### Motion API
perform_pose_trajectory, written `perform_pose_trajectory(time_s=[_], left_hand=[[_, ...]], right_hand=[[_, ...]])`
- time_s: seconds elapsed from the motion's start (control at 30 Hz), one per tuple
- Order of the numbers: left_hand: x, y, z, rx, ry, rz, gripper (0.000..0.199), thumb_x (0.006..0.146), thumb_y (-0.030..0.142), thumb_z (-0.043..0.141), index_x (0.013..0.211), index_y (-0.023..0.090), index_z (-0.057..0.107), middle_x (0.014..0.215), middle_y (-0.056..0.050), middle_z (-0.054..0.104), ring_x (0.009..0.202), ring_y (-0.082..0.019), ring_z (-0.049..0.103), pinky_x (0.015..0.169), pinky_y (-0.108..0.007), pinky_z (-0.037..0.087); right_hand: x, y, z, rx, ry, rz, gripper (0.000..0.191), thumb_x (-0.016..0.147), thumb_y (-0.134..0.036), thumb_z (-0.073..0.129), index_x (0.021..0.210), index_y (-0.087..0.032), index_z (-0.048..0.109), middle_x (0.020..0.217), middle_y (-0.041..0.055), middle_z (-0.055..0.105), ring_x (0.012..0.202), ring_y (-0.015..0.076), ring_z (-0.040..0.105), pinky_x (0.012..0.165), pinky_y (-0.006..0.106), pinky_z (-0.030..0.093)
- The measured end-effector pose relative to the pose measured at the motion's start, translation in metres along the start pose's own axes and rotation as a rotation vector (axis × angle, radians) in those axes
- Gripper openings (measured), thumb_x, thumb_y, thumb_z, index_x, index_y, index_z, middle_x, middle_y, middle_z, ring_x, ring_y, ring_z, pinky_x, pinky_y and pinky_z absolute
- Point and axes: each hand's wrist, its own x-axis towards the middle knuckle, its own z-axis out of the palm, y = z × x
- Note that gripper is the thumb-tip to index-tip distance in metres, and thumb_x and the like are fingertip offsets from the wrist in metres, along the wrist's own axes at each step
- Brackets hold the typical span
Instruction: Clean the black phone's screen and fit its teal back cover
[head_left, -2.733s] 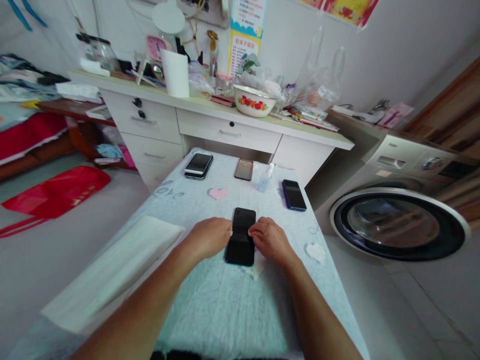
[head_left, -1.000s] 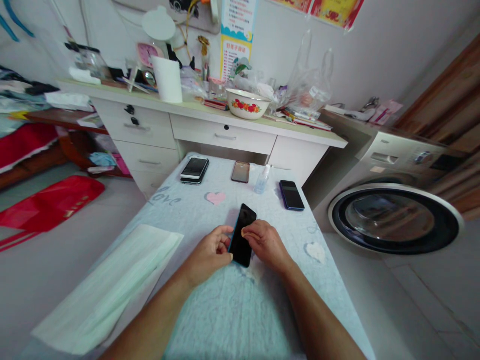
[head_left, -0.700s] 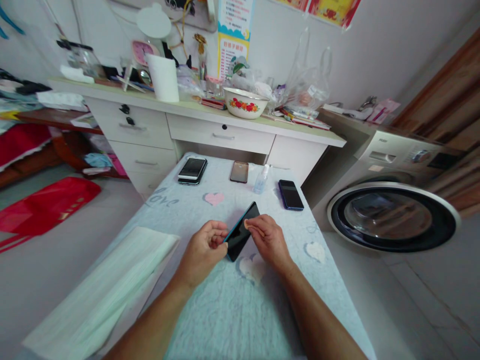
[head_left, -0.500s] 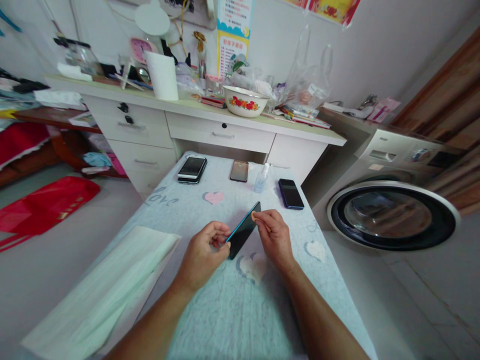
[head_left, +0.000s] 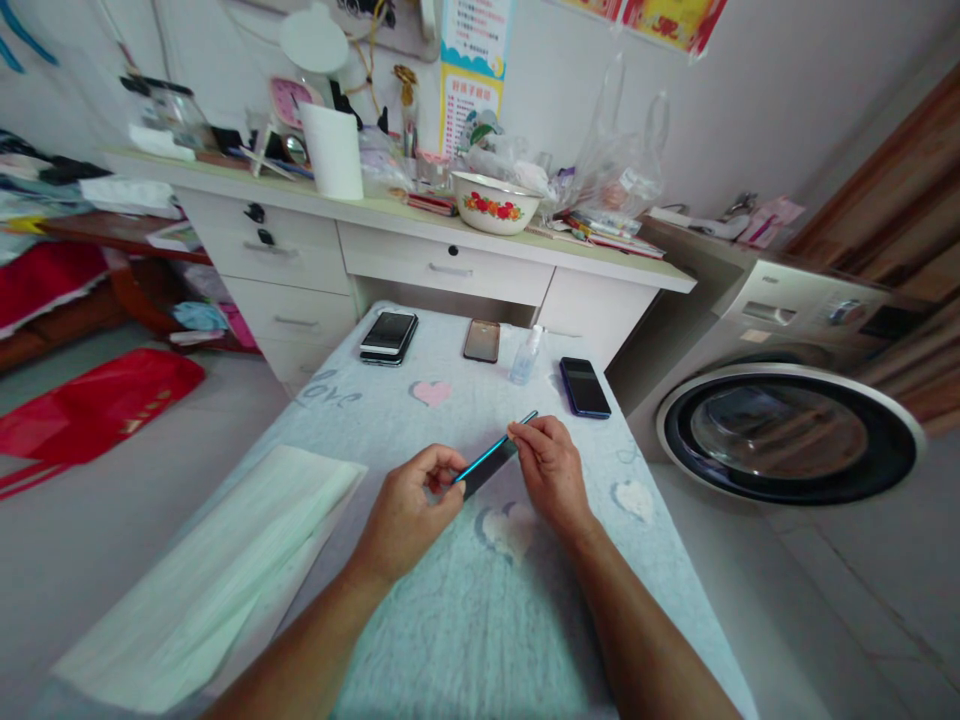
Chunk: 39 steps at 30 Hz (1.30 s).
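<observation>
I see my left hand pinching a tilted, slim, black-screened phone with shiny blue edges, my right hand narrowed to a pinch against its far end.

Over the cloth-covered desk, the person's left hand grips the near end of a dark phone with a bright blue edge, tilted nearly edge-on. The right hand has its fingertips at the far end; from here I can't quite tell whether they pinch something small. Beyond sit two stacked phones, a brownish phone case, an upright spray bottle and a dark blue phone. A pale folded sheet lies beside the left forearm; a washing machine stands off right.
</observation>
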Motion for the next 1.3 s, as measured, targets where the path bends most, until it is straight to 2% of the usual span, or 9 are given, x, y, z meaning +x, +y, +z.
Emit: perform_pose_trajectory(time_s=[0.17, 0.4, 0.73, 1.0, 1.13, 1.3], left_hand=[[-0.002, 0.0, -0.002, 0.063, 0.016, 0.002, 0.01, 0.077, 0.025, 0.057, 0.082, 0.019, 0.062, 0.07, 0.002, 0.06, 0.067, -0.013, 0.055, 0.066, -0.025, 0.044], [-0.003, 0.0, -0.002, 0.145, 0.055, 0.006, 0.009, 0.074, 0.024, 0.057, 0.081, 0.02, 0.061, 0.066, 0.004, 0.056, 0.063, -0.012, 0.052, 0.063, -0.024, 0.042], [-0.001, -0.005, -0.001, 0.047, 0.041, -0.033, 0.007, 0.072, 0.024, 0.061, 0.076, 0.02, 0.058, 0.064, 0.005, 0.056, 0.061, -0.011, 0.053, 0.061, -0.022, 0.042], [-0.001, -0.009, -0.001, -0.043, 0.021, -0.074, 0.013, 0.073, 0.029, 0.063, 0.072, 0.018, 0.055, 0.064, 0.005, 0.054, 0.06, -0.01, 0.049, 0.058, -0.023, 0.04], [0.0, -0.01, 0.0, -0.071, 0.027, -0.103, 0.014, 0.071, 0.029, 0.064, 0.071, 0.018, 0.055, 0.062, 0.005, 0.053, 0.057, -0.01, 0.048, 0.056, -0.022, 0.038], [-0.001, -0.007, -0.001, -0.061, 0.038, -0.109, 0.012, 0.068, 0.027, 0.065, 0.073, 0.019, 0.058, 0.063, 0.005, 0.056, 0.059, -0.011, 0.05, 0.058, -0.023, 0.04]], right_hand=[[0.0, -0.006, 0.0, 0.011, -0.024, -0.06, 0.024, 0.095, -0.022, 0.05, 0.107, -0.023, 0.07, 0.089, 0.0062, 0.06, 0.085, 0.0187, 0.056, 0.075, 0.031, 0.048], [-0.004, -0.019, 0.004, 0.044, -0.082, -0.139, 0.024, 0.094, -0.02, 0.05, 0.109, -0.022, 0.068, 0.091, 0.0064, 0.06, 0.085, 0.0182, 0.055, 0.076, 0.031, 0.048], [-0.008, -0.038, 0.008, 0.036, -0.17, -0.224, 0.025, 0.093, -0.018, 0.049, 0.108, -0.026, 0.068, 0.09, 0.0047, 0.059, 0.083, 0.0178, 0.054, 0.072, 0.03, 0.047], [-0.005, -0.057, 0.004, 0.003, -0.216, -0.283, 0.026, 0.098, -0.022, 0.044, 0.104, -0.027, 0.069, 0.087, 0.0046, 0.06, 0.08, 0.0178, 0.052, 0.069, 0.029, 0.045], [-0.004, -0.056, 0.004, -0.014, -0.212, -0.303, 0.026, 0.097, -0.02, 0.046, 0.106, -0.027, 0.069, 0.087, 0.0049, 0.06, 0.079, 0.0182, 0.052, 0.068, 0.029, 0.045], [-0.003, -0.038, 0.004, -0.044, -0.172, -0.269, 0.026, 0.094, -0.017, 0.047, 0.105, -0.024, 0.069, 0.09, 0.0061, 0.059, 0.082, 0.019, 0.051, 0.07, 0.031, 0.045]])
